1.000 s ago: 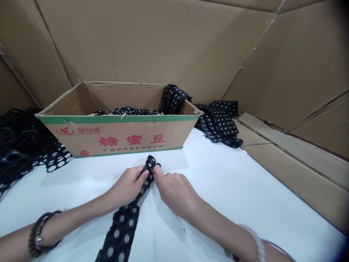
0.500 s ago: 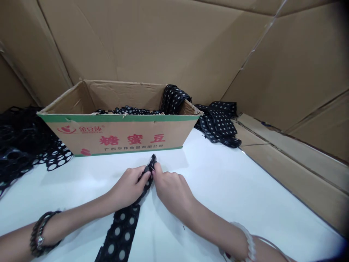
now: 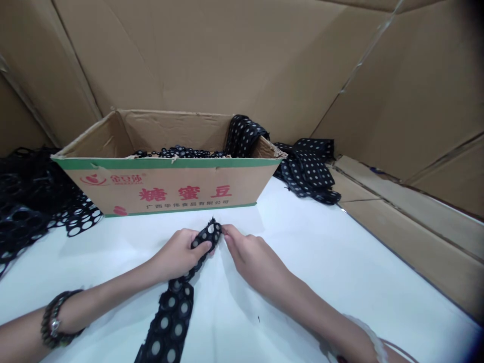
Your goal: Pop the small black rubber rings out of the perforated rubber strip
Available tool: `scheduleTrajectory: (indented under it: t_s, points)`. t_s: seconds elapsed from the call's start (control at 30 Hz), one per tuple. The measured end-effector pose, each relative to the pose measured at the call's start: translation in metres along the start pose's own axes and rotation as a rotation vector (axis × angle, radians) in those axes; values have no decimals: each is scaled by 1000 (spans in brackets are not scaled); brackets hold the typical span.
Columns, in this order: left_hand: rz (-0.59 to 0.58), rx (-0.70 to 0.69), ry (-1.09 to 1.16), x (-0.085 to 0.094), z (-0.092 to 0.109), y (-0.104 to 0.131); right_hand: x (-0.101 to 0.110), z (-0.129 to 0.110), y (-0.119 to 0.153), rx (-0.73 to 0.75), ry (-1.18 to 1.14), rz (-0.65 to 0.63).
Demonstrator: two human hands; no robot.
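Observation:
A long black strip with pale round dots [image 3: 178, 330] lies on the white table and rises at its far end. My left hand [image 3: 185, 254] is closed round that raised end, its thumb across the dotted face. My right hand [image 3: 251, 257] pinches the strip's right edge near the tip, thumb and forefinger together; exactly what small part they grip is hidden. Just beyond both hands stands an open cardboard box [image 3: 196, 186] with a green rim band and red lettering. Small black rings [image 3: 185, 152] fill its bottom, and a dotted strip bundle [image 3: 244, 136] hangs over its right end.
On the left is a heap of black perforated sheet [image 3: 34, 201] with holes through it. More folded dotted strips [image 3: 308, 169] lie right of the box. Cardboard walls [image 3: 227, 55] enclose the table at the back and right. A tiny black scrap [image 3: 259, 319] lies on the table.
The strip's end has turned so its dotted face shows more widely above my left hand. My right hand has shifted slightly right, with its fingers at the strip's edge.

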State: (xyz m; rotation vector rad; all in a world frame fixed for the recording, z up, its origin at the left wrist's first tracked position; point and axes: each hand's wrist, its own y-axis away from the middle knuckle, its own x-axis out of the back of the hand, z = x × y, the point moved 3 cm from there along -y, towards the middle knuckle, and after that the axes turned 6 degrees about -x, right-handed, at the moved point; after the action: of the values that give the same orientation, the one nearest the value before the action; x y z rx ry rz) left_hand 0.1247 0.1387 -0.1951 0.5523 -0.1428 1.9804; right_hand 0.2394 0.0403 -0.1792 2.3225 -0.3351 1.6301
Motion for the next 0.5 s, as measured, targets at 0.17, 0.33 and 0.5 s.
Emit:
scheduleTrajectory:
  t_s: [0.17,0.33,0.5]
  points:
    - [53,-17,-6,-1,-3,-1,-9,-6,8,36,104,-36]
    - [49,-24,-57,-1,-4,-1,-19,-5,6,75,174,-32]
    - [65,-71,-179,-3,0,1,-17,-14,4,77,317,-59]
